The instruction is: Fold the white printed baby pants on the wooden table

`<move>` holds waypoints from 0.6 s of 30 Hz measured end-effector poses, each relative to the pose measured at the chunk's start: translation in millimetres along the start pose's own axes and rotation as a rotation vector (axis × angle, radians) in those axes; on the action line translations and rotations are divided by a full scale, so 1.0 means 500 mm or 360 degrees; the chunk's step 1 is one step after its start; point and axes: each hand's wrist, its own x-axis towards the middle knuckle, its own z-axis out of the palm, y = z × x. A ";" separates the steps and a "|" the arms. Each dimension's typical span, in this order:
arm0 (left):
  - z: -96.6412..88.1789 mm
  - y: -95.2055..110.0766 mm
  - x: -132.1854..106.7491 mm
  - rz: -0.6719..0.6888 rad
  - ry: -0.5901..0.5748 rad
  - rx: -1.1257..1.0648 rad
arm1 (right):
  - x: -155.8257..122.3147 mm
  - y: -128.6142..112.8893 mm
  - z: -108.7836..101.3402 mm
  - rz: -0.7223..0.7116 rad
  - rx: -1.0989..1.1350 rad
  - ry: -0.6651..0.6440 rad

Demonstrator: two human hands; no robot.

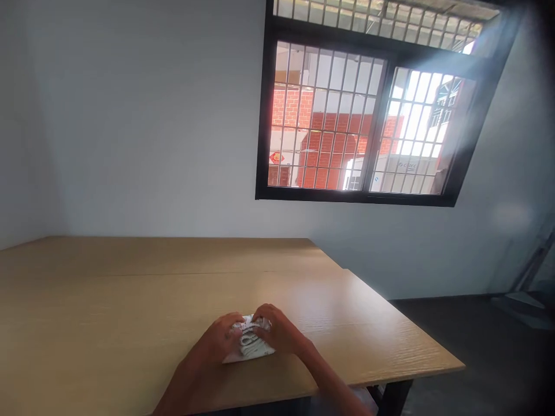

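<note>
A bare workroom with a wooden table (130, 271), white walls (130, 115) and a barred window (323, 115).

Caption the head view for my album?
Left hand and right hand hold a folded white cloth on a wooden table beneath a barred window.

Strong daylight comes thru barred window (368, 115), blown out in the R pane, w/ hazy glare streaking upper R. Grey wall (130, 127) is softly lit, dimmer twd L. Wood table (173, 300) shows pale sheen. Left hand (217, 341) & right hand (281, 330) look dark, underexposed. Corners vignette; wide-lens distortion bends edges, window looks skewed.
</note>
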 end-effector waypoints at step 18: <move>0.047 -0.069 -0.166 -0.0306 0.0154 0.0936 | -0.204 -0.032 0.014 0.0395 -0.0437 0.0283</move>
